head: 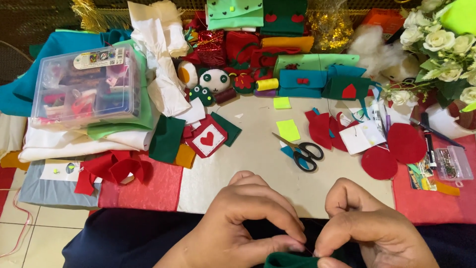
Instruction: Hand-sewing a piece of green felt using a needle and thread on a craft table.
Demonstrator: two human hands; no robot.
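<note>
Green felt piece [290, 260] lies at the near edge of the table [258, 164], just below the black-handled scissors [303, 154], pinched between both hands. The left hand [238, 223] has thumb and forefinger closed narrowly on the felt; the right hand [372, 226] is pinched shut on what looks like a thin thread or needle, too fine to be sure. Such a tight, close grip could let a needle tip prick a fingertip, or the thread could slip free. A clear plastic sewing box [87, 84] sits far left of the scissors.
</note>
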